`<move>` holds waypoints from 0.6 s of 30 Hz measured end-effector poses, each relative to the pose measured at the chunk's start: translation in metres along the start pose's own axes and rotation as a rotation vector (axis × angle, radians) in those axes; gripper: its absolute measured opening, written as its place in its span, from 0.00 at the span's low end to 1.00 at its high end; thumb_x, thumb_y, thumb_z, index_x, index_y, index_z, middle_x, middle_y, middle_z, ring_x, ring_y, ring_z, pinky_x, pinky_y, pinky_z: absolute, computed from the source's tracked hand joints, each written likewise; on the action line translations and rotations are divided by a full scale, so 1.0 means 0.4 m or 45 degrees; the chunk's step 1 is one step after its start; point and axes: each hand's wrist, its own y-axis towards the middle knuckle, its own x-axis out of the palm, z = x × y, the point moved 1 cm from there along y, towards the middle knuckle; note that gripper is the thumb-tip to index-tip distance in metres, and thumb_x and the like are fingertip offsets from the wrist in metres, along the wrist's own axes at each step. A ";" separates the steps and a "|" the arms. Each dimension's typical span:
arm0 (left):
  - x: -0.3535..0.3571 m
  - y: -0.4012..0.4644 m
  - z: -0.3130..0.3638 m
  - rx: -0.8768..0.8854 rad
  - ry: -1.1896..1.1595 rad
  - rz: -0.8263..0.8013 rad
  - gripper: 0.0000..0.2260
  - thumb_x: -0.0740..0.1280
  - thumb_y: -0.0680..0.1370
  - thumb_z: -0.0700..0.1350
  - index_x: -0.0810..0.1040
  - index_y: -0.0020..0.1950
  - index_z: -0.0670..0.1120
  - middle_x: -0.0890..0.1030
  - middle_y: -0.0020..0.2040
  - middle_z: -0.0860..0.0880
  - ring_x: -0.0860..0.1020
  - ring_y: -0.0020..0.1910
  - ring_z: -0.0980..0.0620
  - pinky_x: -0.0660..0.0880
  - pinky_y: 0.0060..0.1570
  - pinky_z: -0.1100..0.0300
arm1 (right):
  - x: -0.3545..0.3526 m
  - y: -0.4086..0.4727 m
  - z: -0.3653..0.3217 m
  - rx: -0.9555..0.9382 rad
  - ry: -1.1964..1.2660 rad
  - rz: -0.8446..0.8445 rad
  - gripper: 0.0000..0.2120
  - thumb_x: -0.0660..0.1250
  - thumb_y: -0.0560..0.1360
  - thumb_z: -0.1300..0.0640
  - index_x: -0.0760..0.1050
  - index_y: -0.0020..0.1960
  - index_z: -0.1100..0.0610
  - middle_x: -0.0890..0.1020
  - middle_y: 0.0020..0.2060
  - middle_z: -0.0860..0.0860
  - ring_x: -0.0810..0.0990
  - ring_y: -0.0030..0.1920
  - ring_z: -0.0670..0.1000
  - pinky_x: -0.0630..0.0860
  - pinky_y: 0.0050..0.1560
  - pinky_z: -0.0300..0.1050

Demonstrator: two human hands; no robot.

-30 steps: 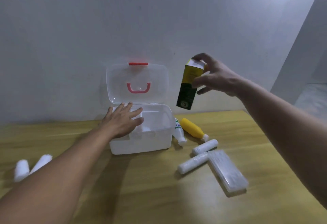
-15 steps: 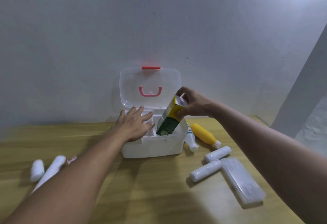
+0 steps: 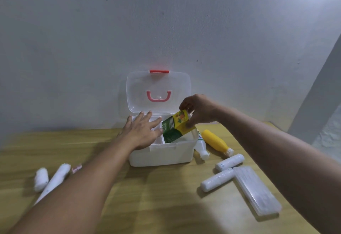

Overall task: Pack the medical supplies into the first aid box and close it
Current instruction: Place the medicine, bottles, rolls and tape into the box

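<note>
- The left hand (image 3: 142,132) reaches forward with the arm stretched out, palm down, fingers straight and spread, resting on the left part of the first aid box (image 3: 162,154).
- The right hand (image 3: 198,111) comes in from the right with the wrist bent down; its grip pinches the upper end of a green and yellow carton (image 3: 175,128) between thumb and fingers.
- The carton is tilted, its lower end inside the box's right compartment.
- The box stands near the far edge of the surface (image 3: 147,196), its clear lid (image 3: 158,91) upright.
- Just right of the box lie a white bottle (image 3: 201,148) and a yellow bottle (image 3: 215,142).
</note>
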 end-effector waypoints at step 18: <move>0.001 0.006 -0.003 0.002 0.004 0.014 0.25 0.46 0.80 0.62 0.49 0.77 0.60 0.44 0.80 0.50 0.42 0.78 0.47 0.41 0.75 0.40 | 0.103 0.040 -0.036 -0.120 -0.391 -0.218 0.20 0.77 0.68 0.55 0.80 0.58 0.56 0.82 0.53 0.52 0.79 0.49 0.52 0.77 0.47 0.41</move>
